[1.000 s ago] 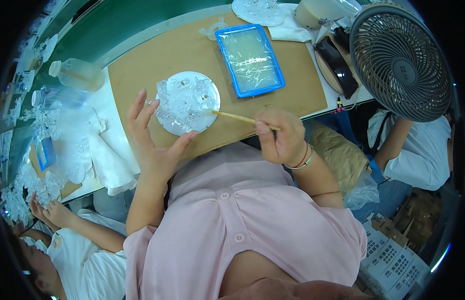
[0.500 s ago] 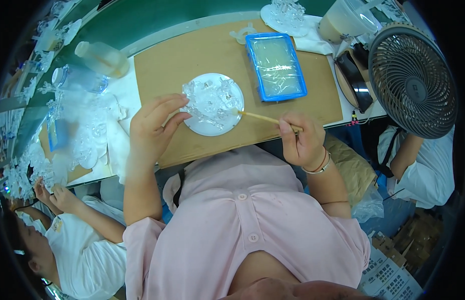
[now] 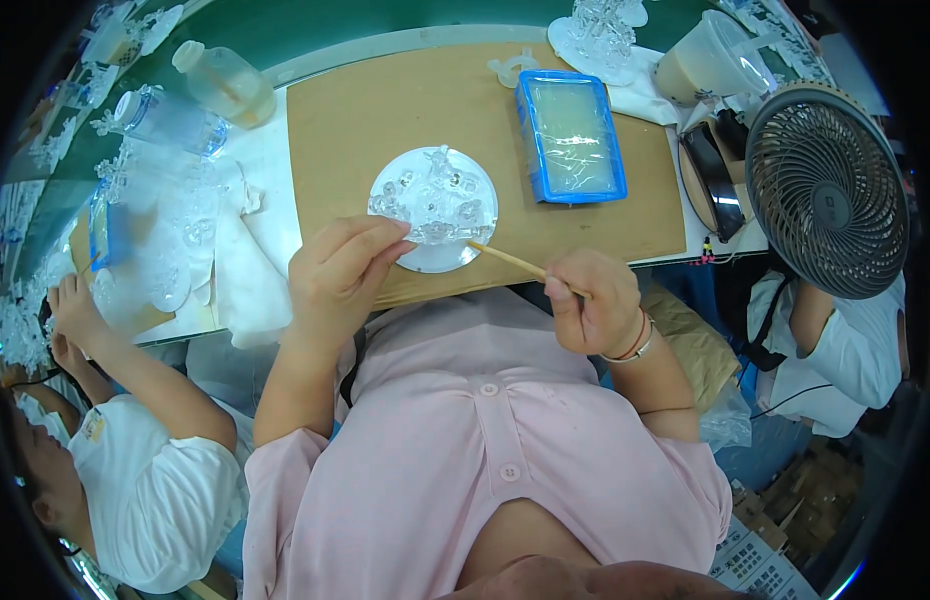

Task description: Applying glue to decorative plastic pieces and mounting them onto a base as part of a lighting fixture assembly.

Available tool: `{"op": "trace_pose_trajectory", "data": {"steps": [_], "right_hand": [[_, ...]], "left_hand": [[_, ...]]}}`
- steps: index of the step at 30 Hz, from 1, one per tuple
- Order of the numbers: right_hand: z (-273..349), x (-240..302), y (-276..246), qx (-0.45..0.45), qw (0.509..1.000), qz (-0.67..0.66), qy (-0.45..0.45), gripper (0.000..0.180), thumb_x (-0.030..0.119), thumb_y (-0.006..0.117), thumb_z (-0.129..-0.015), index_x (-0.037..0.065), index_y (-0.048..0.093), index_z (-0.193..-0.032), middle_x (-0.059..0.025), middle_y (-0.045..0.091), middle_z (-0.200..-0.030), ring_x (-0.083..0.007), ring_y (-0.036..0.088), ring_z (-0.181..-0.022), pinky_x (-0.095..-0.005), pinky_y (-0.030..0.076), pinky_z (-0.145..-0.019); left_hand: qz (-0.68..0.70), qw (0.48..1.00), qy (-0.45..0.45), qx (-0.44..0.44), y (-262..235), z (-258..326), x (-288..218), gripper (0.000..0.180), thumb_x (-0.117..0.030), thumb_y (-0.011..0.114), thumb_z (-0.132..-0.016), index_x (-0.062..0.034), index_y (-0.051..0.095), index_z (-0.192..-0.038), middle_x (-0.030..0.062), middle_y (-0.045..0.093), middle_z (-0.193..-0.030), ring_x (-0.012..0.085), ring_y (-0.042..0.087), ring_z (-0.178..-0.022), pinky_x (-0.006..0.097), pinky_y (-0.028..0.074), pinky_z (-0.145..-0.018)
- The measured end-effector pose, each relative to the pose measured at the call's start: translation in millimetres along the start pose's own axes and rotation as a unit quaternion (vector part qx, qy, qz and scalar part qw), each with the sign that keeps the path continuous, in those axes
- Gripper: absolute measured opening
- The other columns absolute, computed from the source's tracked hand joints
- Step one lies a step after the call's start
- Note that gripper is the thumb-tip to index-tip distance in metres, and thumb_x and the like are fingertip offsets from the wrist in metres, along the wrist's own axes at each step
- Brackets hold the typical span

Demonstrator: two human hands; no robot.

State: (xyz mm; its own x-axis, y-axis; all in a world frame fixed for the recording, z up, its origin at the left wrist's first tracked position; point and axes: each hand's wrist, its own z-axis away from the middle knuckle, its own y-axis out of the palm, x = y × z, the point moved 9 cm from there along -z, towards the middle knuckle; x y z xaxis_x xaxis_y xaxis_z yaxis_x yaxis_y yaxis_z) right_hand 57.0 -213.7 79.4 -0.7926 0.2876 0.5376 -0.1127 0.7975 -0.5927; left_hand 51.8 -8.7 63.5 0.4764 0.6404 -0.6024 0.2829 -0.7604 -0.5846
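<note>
A white round plate (image 3: 400,172) lies on the brown cardboard with several clear plastic pieces (image 3: 430,187) on it. At the plate's near left side, my left hand (image 3: 350,265) is closed, thumb and fingers pinching one end of a long clear plastic piece (image 3: 435,234) over the near part of the plate. My right hand (image 3: 595,300) is wrapped round a thin light wooden stick (image 3: 510,260), held to the right of the plate. The stick's tip reaches the right end of that clear piece; whether it touches is too fine to tell.
Right of the plate stands a blue-rimmed box (image 3: 573,135) with a clear film-like top. A black fan (image 3: 830,205) and a plastic jug (image 3: 710,60) are at the right. Bottles (image 3: 225,85) and a white cloth (image 3: 250,280) lie left. A co-worker's hand (image 3: 80,315) is far left.
The long clear piece between my left fingers now shows at the plate's near side, and the stick's tip has come to its right end. The whole view has shifted slightly.
</note>
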Motion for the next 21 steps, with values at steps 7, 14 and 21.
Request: {"op": "trace_pose_trajectory", "data": {"steps": [7, 14, 21], "right_hand": [[4.3, -13.5, 8.2, -0.004, 0.999, -0.049, -0.012, 0.003, 0.0, 0.055, -0.089, 0.002, 0.053, -0.089, -0.0103, 0.062, -0.07, -0.0233, 0.06, -0.057, -0.0299, 0.048, -0.052], [13.3, -25.0, -15.7, 0.01, 0.997, -0.006, 0.072, 0.004, 0.001, 0.058, -0.088, 0.0, 0.055, -0.09, -0.0119, 0.062, -0.074, -0.0235, 0.061, -0.059, -0.0299, 0.048, -0.054], [10.7, -16.9, -15.7, -0.019, 0.999, 0.021, 0.033, 0.005, 0.004, 0.054, -0.092, -0.001, 0.053, -0.09, -0.011, 0.062, -0.069, -0.0153, 0.06, -0.056, -0.0248, 0.047, -0.052]], "left_hand": [[0.006, 1.0, 0.004, -0.01, 6.0, 5.1, -11.2, 0.024, 0.004, 0.078, -0.069, -0.0027, 0.067, -0.089, 0.0088, 0.067, -0.082, 0.0202, 0.065, -0.072, 0.028, 0.05, -0.06], [-0.011, 1.0, 0.0, -0.024, 9.3, 6.3, -13.2, 0.025, 0.003, 0.08, -0.067, -0.0029, 0.067, -0.088, 0.0093, 0.066, -0.08, 0.0207, 0.064, -0.07, 0.027, 0.05, -0.058], [-0.075, 0.996, 0.027, -0.051, 28.3, 0.7, -22.7, 0.026, -0.006, 0.079, -0.069, -0.0077, 0.067, -0.092, 0.004, 0.064, -0.079, 0.0197, 0.062, -0.068, 0.03, 0.049, -0.058]]}}
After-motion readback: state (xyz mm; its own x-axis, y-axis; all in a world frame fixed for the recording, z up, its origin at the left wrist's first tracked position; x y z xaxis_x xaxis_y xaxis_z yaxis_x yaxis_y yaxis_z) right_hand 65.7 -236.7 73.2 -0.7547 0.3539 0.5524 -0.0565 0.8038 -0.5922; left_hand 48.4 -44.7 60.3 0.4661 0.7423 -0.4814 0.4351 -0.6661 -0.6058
